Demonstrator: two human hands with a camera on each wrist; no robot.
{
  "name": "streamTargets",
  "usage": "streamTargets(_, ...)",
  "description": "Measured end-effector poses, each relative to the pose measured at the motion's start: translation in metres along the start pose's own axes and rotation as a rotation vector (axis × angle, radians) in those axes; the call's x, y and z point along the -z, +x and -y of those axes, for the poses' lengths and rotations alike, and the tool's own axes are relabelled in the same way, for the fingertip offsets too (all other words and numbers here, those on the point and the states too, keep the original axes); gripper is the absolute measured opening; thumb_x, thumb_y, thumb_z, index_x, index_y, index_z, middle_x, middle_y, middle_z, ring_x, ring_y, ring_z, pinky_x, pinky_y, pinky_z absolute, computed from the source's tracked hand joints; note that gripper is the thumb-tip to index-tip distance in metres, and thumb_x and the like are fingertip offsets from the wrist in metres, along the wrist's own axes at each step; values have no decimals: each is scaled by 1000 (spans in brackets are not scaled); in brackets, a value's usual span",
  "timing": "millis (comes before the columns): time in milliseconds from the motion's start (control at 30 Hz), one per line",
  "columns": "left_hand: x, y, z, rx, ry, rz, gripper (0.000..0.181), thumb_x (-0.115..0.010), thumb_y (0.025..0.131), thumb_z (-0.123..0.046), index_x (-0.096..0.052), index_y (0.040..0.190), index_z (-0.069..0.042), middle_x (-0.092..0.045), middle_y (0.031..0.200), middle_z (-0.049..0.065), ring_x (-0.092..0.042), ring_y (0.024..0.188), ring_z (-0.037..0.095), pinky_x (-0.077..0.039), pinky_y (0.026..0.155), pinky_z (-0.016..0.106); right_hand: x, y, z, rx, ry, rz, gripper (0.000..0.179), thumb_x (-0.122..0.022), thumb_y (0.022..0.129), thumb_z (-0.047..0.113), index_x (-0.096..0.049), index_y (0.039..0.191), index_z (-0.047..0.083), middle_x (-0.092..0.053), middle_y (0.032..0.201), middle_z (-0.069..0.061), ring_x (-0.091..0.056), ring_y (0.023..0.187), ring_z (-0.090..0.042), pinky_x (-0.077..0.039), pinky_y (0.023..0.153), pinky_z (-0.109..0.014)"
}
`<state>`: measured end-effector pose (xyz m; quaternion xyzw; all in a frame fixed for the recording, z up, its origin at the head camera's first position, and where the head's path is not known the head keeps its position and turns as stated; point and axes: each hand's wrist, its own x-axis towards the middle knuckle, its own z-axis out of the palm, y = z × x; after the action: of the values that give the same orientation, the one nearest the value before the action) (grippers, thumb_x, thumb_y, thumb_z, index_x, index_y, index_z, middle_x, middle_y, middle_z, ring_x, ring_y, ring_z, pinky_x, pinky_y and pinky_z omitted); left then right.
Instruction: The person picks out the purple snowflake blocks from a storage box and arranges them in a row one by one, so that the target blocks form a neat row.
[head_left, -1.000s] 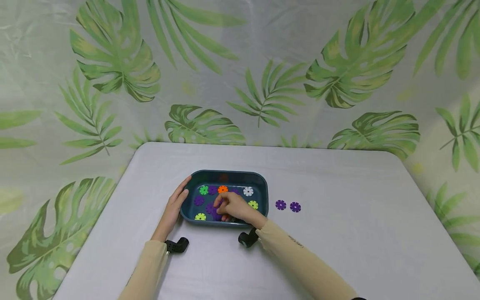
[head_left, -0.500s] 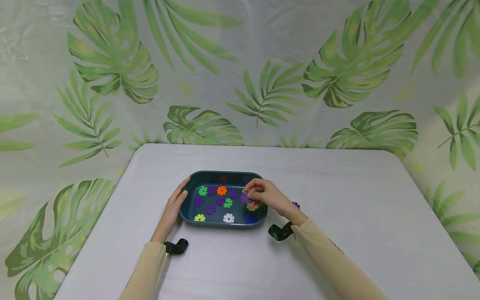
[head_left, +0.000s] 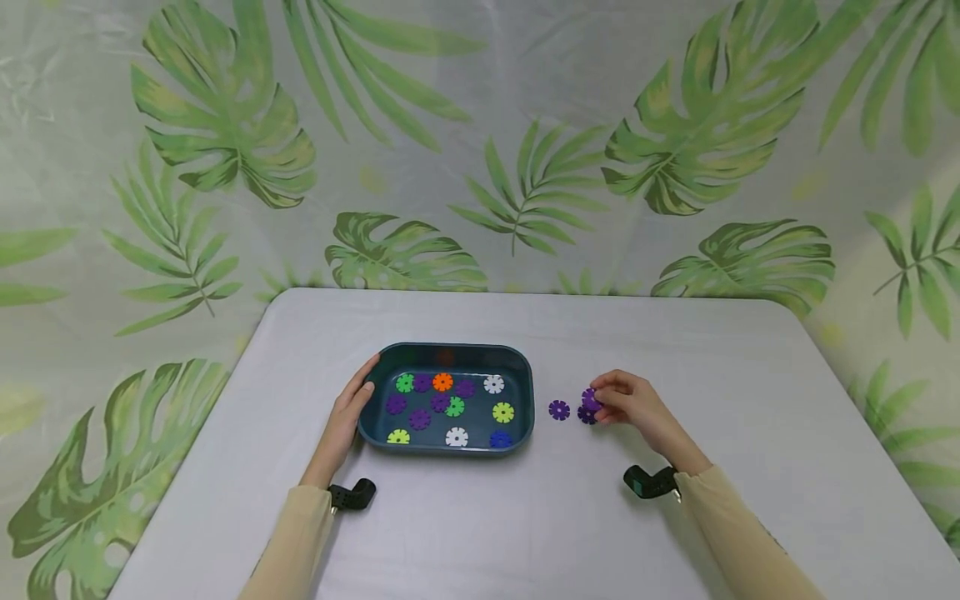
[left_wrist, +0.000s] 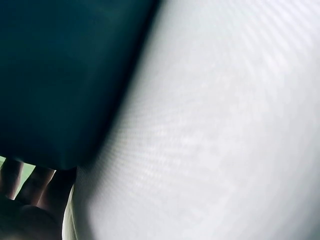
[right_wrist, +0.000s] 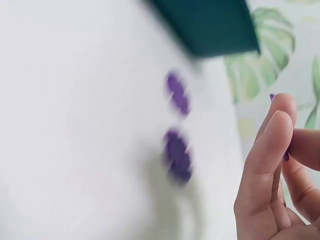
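purple disc (head_left: 589, 398) in right grip (head_left: 637, 408), face toward head camera

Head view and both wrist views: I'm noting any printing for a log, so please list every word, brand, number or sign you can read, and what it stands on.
None can be read in any view.
Right sleeve: small dark mark, too small to read or to tell whether it is lettering.
Left sleeve: faint dark mark near its edge, too small to read.
Tray and discs: no lettering visible.
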<state>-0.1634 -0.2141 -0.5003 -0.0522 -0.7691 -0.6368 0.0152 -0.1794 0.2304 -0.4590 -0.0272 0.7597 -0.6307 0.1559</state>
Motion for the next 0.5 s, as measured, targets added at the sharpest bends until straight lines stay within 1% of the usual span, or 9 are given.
streamTargets(100, 0, -1, 0, 0, -4, 2, 44, -37, 105, -22, -35, 149, -29, -29, 153, -8, -18, 142, 13, -12, 114, 46, 12, -7, -11, -16, -20, -41, 25, -52, 95, 1, -49, 112, -17, -60, 84, -9, -64, 67, -16, -57, 64, -30)
streamTargets(233, 0, -1, -1, -1, -12, 1, 45, -37, 105, -21, -35, 149, -28, -29, 153, -7, -18, 142, 13, -11, 114, 46, 22, -13, -22, -45, -62, -82, 25, -50, 95, -1, -49, 113, -18, -61, 87, -12, -66, 67, -16, -57, 63, -30)
streamTargets(367, 0, -2, -1, 2, -13, 0, 45, -37, 105, -22, -35, 149, -27, -29, 153, -8, -18, 141, 12, -11, 115, 45, 26, -12, -30, -65, -123, -91, 25, -49, 96, 0, -52, 113, -18, -64, 86, -13, -66, 65, -17, -56, 60, -29)
streamTargets(500, 0, -1, -1, 1, -11, 0, 44, -37, 105, -22, -35, 149, -28, -29, 153, -7, -18, 142, 12, -12, 114, 45, 26, -11, -34, -72, -187, -104, 23, -49, 96, 0, -55, 112, -15, -65, 84, -12, -65, 65, -18, -56, 58, -29)
